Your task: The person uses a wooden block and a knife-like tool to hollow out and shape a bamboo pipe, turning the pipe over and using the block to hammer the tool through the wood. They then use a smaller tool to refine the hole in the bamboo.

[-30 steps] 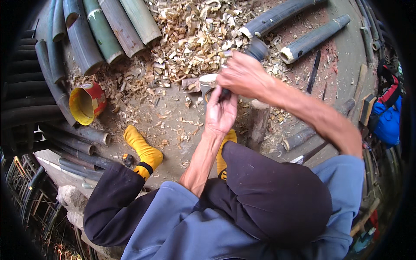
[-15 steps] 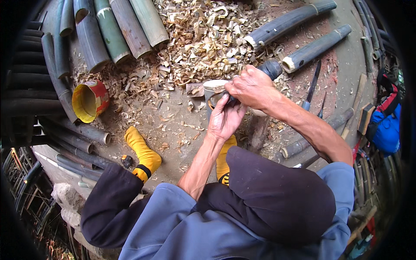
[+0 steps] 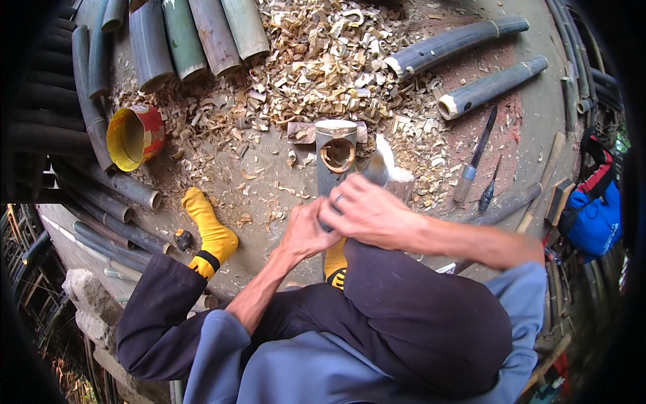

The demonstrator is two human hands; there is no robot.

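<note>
A short grey bamboo piece (image 3: 334, 145) with a round hole cut in its side stands on the dirt floor between my feet. My left hand (image 3: 304, 232) is closed around its lower part. Pressed against the left hand, my right hand (image 3: 367, 214) grips a pale broad blade (image 3: 378, 165) that sticks up beside the bamboo piece. The blade's handle is hidden in my fist. A light wooden block (image 3: 402, 180) sits just right of the blade.
Bamboo shavings (image 3: 323, 54) cover the floor ahead. A yellow and red tin (image 3: 134, 135) lies at the left below stacked bamboo poles (image 3: 195, 34). Two dark bamboo lengths (image 3: 491, 84) and two chisels (image 3: 474, 158) lie at the right; a blue bag (image 3: 592, 215) sits further right.
Both hands have drawn back toward my body along the bamboo piece, uncovering its upper end and the round hole.
</note>
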